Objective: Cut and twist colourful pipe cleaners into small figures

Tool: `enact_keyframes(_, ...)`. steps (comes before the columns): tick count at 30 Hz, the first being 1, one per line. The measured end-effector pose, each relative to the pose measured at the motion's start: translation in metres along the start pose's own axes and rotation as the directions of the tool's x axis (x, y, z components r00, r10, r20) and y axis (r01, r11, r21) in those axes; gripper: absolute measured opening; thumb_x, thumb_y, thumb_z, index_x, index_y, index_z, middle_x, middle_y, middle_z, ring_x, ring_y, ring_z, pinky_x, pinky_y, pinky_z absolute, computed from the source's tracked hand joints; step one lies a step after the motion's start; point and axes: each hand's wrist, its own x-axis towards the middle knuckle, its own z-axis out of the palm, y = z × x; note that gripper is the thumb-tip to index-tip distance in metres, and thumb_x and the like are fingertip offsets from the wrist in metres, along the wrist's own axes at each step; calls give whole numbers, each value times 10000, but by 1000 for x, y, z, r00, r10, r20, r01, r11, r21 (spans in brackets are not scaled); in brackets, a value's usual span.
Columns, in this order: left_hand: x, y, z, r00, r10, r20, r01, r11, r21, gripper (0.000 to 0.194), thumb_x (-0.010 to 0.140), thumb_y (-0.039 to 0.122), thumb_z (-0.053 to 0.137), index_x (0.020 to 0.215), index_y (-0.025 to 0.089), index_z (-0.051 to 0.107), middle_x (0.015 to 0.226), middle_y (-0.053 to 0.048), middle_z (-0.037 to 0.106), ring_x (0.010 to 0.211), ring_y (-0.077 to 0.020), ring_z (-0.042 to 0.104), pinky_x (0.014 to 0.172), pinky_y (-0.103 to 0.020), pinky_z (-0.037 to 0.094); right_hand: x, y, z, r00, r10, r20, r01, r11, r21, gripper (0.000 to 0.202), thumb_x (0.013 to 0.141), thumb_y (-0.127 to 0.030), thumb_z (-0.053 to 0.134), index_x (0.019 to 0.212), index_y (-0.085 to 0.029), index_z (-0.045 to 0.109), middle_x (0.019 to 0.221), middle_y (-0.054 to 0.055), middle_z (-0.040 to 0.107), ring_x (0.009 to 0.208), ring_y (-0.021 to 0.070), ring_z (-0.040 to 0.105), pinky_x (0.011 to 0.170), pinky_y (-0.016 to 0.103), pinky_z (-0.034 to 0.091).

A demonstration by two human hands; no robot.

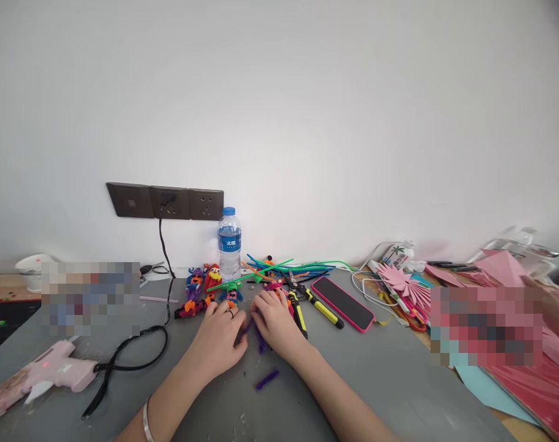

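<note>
My left hand (222, 336), with a ring on it, is closed, its thumb and fingertips around a purple pipe cleaner (249, 326). Facing it, my right hand (278, 320) has its fingers curled and pinched on the same purple strand. Another purple fuzzy piece (261, 345) shows just below the right fingers; whether it joins the strand I cannot tell. A short purple pipe cleaner piece (267, 379) lies loose on the grey table (362, 393), nearer to me. Small colourful pipe cleaner figures (196, 288) stand or lie just beyond my hands.
Behind are a water bottle (230, 242) and loose pipe cleaners (302, 270). Yellow-black pliers (323, 307) and a phone (343, 303) lie right. A pink glue gun (53, 371) with a black cord (162, 350) is left. At far right are pink papers (500, 270) and another person's hand (558, 307).
</note>
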Motion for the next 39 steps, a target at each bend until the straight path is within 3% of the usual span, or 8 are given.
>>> enact_keyframes(9, 1, -1, 8, 998, 16, -62, -8, 993, 122, 179, 816, 70, 449, 747, 181, 572, 781, -88, 668, 875, -287, 600, 775, -421, 381, 1, -6, -6, 998, -1, -68, 11, 991, 135, 199, 915, -91, 409, 880, -228, 548, 950, 29, 624, 930, 208, 573, 1014, 482, 326)
enact_keyframes(14, 4, -8, 6, 970, -115, -212, 113, 993, -22, 151, 864, 108, 419, 787, 199, 510, 710, -28, 620, 742, -234, 598, 746, -385, 392, 4, -9, -15, 952, 56, -302, 39, 953, 300, 203, 951, -179, 376, 1000, -227, 567, 1095, 98, 561, 1100, 243, 509, 936, 405, 394)
enact_keyframes(18, 5, -11, 3, 938, -172, -301, 117, 974, -192, 132, 912, 165, 388, 822, 211, 473, 710, -13, 594, 677, -213, 582, 675, -339, 410, 5, -7, -22, 895, 239, -377, -48, 891, 451, 194, 951, -305, 423, 911, -210, 588, 945, 74, 559, 923, 224, 533, 829, 358, 427)
enact_keyframes(20, 6, -9, 2, 946, -127, -299, 53, 968, -244, 141, 923, 177, 382, 829, 217, 479, 715, -7, 592, 666, -203, 576, 661, -326, 416, 7, -6, -24, 916, 296, -270, -79, 794, 602, 239, 935, -396, 465, 881, -202, 593, 793, 33, 550, 751, 188, 523, 703, 309, 424)
enact_keyframes(24, 5, -5, 4, 975, -15, -224, -50, 958, -284, 156, 915, 158, 411, 845, 216, 537, 805, -25, 627, 788, -212, 596, 736, -345, 451, 11, -1, -20, 969, 239, 56, -159, 435, 886, 373, 847, -554, 567, 837, -185, 616, 563, -45, 436, 504, 115, 398, 516, 249, 318)
enact_keyframes(30, 2, -3, 11, 973, 199, -116, -226, 921, -317, 261, 863, 108, 546, 1063, 250, 637, 1040, -48, 679, 1064, -240, 549, 938, -396, 427, 16, 8, -19, 912, 402, 86, -141, 107, 984, 422, 740, -604, 669, 724, -184, 636, 525, -39, 481, 488, 105, 425, 515, 244, 347)
enact_keyframes(35, 3, -3, 16, 961, 261, -89, -275, 914, -298, 205, 884, 101, 561, 957, 257, 672, 1007, -21, 692, 1031, -212, 551, 927, -367, 412, 16, 9, -26, 882, 438, 174, -164, -62, 985, 414, 690, -568, 736, 763, -164, 690, 650, 15, 618, 622, 130, 552, 634, 258, 439)
enact_keyframes(39, 5, -5, 20, 964, 247, -99, -266, 916, -301, 158, 894, 124, 556, 915, 235, 667, 907, -25, 685, 950, -211, 561, 862, -345, 434, 16, 7, -23, 878, 445, 178, -174, -51, 983, 371, 654, -477, 804, 826, -165, 703, 743, 23, 671, 658, 128, 575, 679, 266, 453)
